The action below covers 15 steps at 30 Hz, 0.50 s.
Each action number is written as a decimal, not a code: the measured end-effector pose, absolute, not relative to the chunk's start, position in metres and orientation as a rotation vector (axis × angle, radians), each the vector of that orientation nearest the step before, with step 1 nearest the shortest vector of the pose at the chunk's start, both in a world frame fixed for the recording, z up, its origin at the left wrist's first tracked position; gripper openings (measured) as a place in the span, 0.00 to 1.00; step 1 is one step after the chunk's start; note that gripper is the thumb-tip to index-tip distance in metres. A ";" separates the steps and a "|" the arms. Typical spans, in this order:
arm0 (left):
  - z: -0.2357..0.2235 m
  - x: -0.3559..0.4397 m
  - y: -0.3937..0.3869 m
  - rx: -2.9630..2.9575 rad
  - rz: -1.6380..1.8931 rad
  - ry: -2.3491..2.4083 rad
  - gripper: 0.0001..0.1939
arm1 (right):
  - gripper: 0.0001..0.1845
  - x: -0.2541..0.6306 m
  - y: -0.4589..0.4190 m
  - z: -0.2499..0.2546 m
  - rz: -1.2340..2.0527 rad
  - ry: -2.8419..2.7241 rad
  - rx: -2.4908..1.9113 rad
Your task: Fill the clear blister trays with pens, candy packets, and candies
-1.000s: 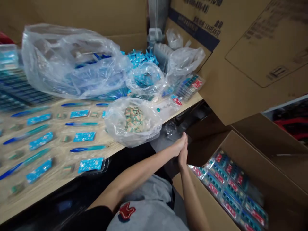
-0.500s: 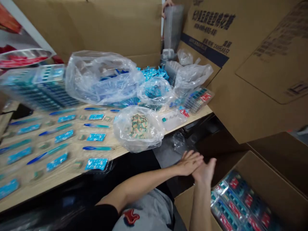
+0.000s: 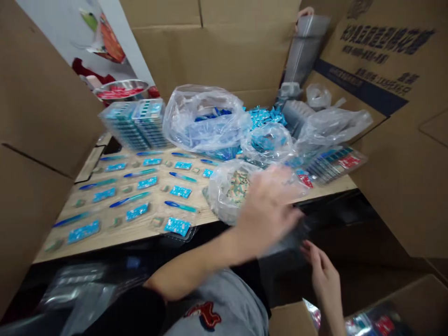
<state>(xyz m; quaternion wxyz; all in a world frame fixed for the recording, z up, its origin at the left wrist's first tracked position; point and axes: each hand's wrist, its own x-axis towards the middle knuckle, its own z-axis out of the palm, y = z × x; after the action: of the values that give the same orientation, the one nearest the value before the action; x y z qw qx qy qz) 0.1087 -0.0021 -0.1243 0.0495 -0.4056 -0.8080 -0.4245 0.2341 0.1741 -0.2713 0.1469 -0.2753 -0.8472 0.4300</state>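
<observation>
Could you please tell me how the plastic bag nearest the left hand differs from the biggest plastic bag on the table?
Contents: the near bag holds small green and beige pieces; the big bag holds blue things. Place: the near bag sits at the front of the table; the big bag sits farther back. View: the blurred left hand covers part of the near bag, while no hand covers the big bag. Both are clear plastic.
</observation>
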 end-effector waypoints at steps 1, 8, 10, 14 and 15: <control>-0.125 0.092 -0.020 -0.948 -1.185 -2.517 0.25 | 0.32 0.224 0.171 -0.260 1.396 -2.347 -0.760; -0.138 -0.001 -0.067 -0.315 -1.247 -3.133 0.23 | 0.16 0.123 0.117 -0.179 1.955 -2.516 -0.297; -0.137 -0.008 -0.068 -0.342 -1.396 -3.089 0.09 | 0.11 0.111 0.107 -0.165 2.008 -2.489 -0.269; -0.115 -0.014 -0.068 -0.339 -1.704 -2.958 0.07 | 0.09 0.106 0.099 -0.131 2.002 -2.380 -0.239; -0.105 -0.015 -0.068 -0.349 -1.763 -2.928 0.07 | 0.08 0.104 0.098 -0.118 2.020 -2.330 -0.200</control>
<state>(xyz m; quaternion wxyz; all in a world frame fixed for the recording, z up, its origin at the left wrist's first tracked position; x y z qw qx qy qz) -0.0150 -0.0678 -0.1047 -0.1465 -0.1006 -0.8431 -0.5076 0.1035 0.0976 -0.1179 0.0255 -0.0646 -0.7538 0.6534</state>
